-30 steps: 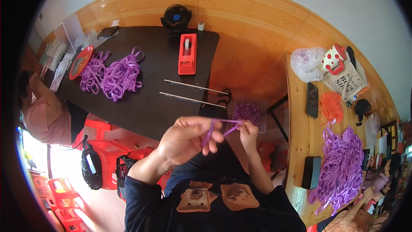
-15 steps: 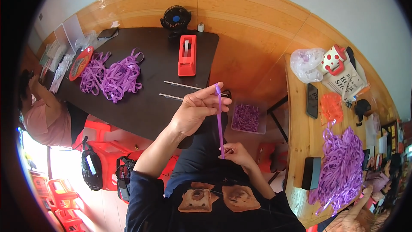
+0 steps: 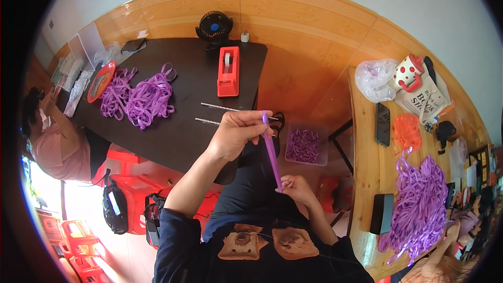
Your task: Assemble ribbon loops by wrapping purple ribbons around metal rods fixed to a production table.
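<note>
Head view: at the far left, a co-worker (image 3: 60, 152) in a pink top sits with raised hands beside a dark table (image 3: 194, 68). On that table, left to right, lie a red plate (image 3: 97, 86), a loose heap of purple ribbon (image 3: 152, 98), a black fan (image 3: 212, 27) at the far edge and a red tape dispenser (image 3: 228, 73), with two thin rods (image 3: 219, 106) nearer the person. The person's left hand (image 3: 238, 133) pinches the far end of a purple strip (image 3: 273, 160), which runs straight over the lap to the right hand (image 3: 297, 188), closed on its near end (the hands are well apart). Beyond the right hand, a clear bin (image 3: 324, 144) on the floor holds short purple pieces (image 3: 303, 145). Farther right, a wooden table (image 3: 367, 170) carries a dark phone (image 3: 382, 124), an orange bag (image 3: 407, 132) and a larger ribbon pile (image 3: 419, 204).
</note>
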A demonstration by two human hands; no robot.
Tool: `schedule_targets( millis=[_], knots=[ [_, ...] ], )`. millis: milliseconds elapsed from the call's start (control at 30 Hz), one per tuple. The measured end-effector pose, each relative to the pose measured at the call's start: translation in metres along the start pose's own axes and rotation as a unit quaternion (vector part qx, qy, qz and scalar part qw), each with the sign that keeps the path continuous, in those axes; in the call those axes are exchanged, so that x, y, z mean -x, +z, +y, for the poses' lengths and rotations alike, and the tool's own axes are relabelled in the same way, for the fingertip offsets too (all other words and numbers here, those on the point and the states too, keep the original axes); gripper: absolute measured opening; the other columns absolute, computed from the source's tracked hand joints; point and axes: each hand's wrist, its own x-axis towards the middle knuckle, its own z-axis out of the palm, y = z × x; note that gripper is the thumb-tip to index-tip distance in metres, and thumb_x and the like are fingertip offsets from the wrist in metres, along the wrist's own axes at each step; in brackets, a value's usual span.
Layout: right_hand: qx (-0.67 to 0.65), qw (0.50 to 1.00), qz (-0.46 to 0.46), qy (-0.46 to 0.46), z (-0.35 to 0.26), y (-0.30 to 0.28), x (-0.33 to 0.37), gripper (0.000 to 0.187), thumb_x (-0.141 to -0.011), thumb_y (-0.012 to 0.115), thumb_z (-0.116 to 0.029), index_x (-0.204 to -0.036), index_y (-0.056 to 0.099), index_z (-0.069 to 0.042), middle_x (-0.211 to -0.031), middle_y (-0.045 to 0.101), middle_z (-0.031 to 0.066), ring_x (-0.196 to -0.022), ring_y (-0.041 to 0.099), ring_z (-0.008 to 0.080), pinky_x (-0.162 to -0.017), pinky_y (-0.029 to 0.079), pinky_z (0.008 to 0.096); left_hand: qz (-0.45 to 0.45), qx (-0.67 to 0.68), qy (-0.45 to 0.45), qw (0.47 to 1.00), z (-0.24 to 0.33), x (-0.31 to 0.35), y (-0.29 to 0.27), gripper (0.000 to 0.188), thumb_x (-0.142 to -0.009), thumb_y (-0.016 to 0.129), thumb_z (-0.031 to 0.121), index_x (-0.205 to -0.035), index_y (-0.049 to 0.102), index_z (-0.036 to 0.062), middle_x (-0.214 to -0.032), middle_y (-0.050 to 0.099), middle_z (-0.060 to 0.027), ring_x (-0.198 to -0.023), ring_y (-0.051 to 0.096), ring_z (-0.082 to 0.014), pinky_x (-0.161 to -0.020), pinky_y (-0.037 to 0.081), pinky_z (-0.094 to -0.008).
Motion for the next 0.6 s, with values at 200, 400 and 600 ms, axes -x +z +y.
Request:
schedule_targets(
  millis=[200,400,600],
  knots=[
    [0.114,0.973,0.199,-0.015,0.008,-0.008,-0.002,0.021,-0.074,0.073,-0.016,-0.09,0.068,-0.002,-0.064,0.062,0.0056,-0.058,0.056,0.0104,-0.057,0.046,0.0265,0.005,0.151,-0.041,0.988,-0.002,0.005,0.003,0.026,-0.087,0.06,-0.002,-0.113,0.063,-0.0024,-0.083,0.067,-0.0103,-0.074,0.065,-0.0164,-0.062,0.05,-0.0221],
    [0.053,0.966,0.245,-0.064,-0.004,-0.022,-0.003,0.026,-0.075,0.071,-0.008,-0.099,0.066,-0.001,-0.086,0.064,0.0078,-0.073,0.06,0.0131,-0.065,0.048,0.0284,-0.027,0.062,-0.081,0.994,-0.014,0.015,0.011,0.024,-0.087,0.061,-0.002,-0.111,0.065,-0.0009,-0.08,0.067,-0.0087,-0.071,0.064,-0.0129,-0.061,0.049,-0.0222],
    [-0.092,0.924,0.086,-0.362,-0.141,-0.027,-0.003,0.042,-0.075,0.063,0.008,-0.116,0.061,-0.003,-0.127,0.052,0.0145,-0.102,0.053,0.0162,-0.086,0.044,0.0264,-0.085,0.015,-0.134,0.987,-0.027,0.033,0.027,0.027,-0.087,0.061,0.0,-0.113,0.062,-0.0004,-0.077,0.065,-0.0064,-0.069,0.06,-0.0105,-0.061,0.047,-0.0217]
  ],
)
